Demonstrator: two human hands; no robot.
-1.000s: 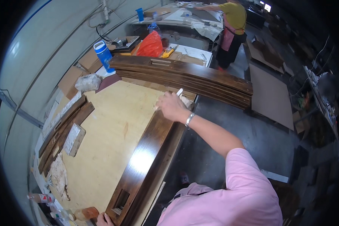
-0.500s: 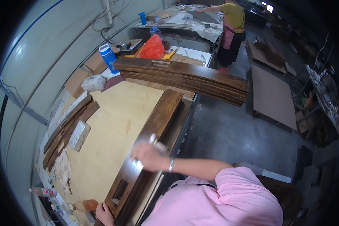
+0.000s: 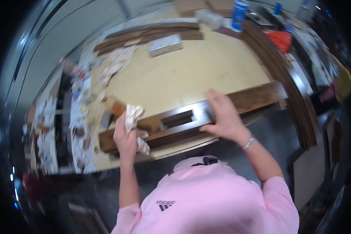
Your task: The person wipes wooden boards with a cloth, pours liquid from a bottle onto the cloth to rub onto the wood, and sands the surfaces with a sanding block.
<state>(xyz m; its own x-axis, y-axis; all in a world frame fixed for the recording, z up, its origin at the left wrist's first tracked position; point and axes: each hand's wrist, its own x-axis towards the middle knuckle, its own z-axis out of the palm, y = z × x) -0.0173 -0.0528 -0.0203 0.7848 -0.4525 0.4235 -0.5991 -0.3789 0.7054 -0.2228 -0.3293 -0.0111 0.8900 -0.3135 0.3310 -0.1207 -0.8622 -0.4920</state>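
Note:
A long, dark brown wooden board [image 3: 253, 98] with a rectangular slot lies along the table's near side, apparently with more wood beneath it. Over its left end, my left hand [image 3: 125, 136] is closed around a crumpled off-white cloth [image 3: 133, 116], whose loose ends stick out above and below the fingers. To the right of the slot, my right hand [image 3: 225, 117] rests at the board with fingers stretched and thumb apart, holding nothing. A glossy patch shows on the wood beside it. Behind my left hand lies a bottle of orange-brown liquid [image 3: 116, 106], somewhat blurred.
Stacked dark boards [image 3: 290, 84] cross the table's right end. On the pale tabletop [image 3: 191, 70] sit a wrapped block [image 3: 165, 45], a stained rag [image 3: 119, 62] and narrow wooden strips [image 3: 152, 34]. A blue bottle [image 3: 239, 15] and red bag [image 3: 280, 41] stand farther back; a co-worker [image 3: 342, 84] is at far right.
My view has swung left. The white cloth has passed from my right hand to my left, which has left the board's end. My right hand has opened on the wood.

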